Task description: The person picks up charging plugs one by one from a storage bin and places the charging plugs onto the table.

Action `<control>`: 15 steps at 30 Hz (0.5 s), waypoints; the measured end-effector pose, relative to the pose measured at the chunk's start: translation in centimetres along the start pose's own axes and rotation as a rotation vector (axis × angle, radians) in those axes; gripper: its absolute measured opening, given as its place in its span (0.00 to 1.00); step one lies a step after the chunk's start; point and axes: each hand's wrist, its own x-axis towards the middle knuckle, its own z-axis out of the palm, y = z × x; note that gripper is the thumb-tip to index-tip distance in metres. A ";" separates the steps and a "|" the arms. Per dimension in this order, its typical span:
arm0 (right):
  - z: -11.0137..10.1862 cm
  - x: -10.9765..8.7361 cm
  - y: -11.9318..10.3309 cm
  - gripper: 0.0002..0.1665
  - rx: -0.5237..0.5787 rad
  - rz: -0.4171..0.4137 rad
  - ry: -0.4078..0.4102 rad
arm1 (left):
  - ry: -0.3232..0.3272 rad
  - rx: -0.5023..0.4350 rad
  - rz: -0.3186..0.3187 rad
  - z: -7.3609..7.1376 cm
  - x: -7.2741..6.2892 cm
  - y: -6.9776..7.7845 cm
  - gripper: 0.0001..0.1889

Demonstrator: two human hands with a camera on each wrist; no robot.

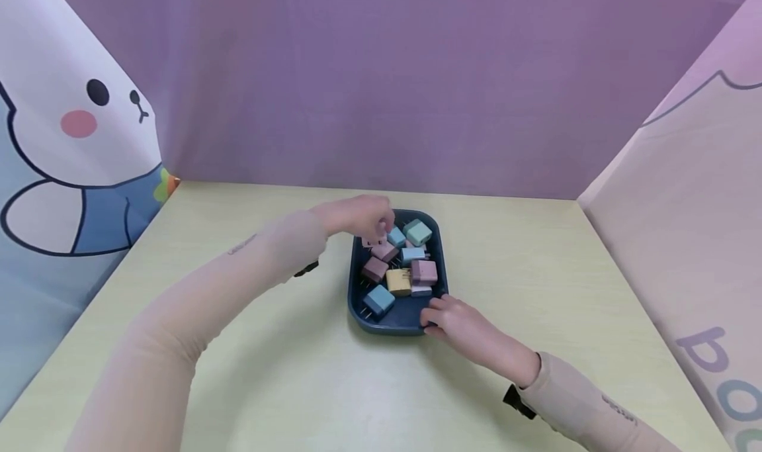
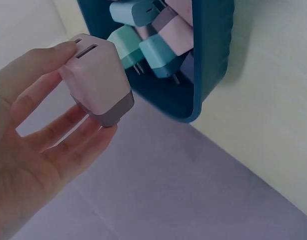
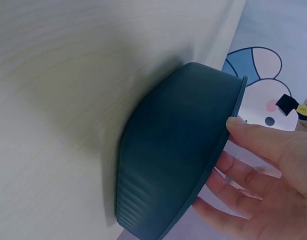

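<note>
A dark blue tray (image 1: 405,316) stands on the table with several plug chargers in it. Over its far left corner, my left hand (image 1: 363,215) holds a pink charger (image 2: 96,77) between thumb and fingertips; its port face and greyish lower band show in the left wrist view. At the near right corner, my right hand (image 1: 455,323) grips the tray's rim, thumb and fingers on either side of the edge in the right wrist view. Blue (image 1: 379,300), yellow (image 1: 398,282), mauve (image 1: 424,272) and green chargers (image 1: 418,231) lie jumbled inside, some with prongs showing.
The pale wood-grain table (image 1: 268,372) stretches around the tray. A purple cloth (image 1: 381,94) hangs behind it, with printed cloths at the left (image 1: 71,128) and right (image 1: 684,240).
</note>
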 end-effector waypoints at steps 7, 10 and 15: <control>-0.2 0.0 0.0 0.05 -0.002 -0.001 0.000 | 0.039 -0.014 -0.027 -0.5 -1.4 -0.8 0.10; -0.2 -0.1 0.1 0.05 0.001 -0.003 -0.001 | 0.051 -0.017 -0.050 -0.5 -1.9 -1.3 0.10; -0.3 -0.2 0.1 0.05 0.008 0.006 -0.012 | 0.063 -0.021 -0.072 -0.4 -2.4 -2.1 0.10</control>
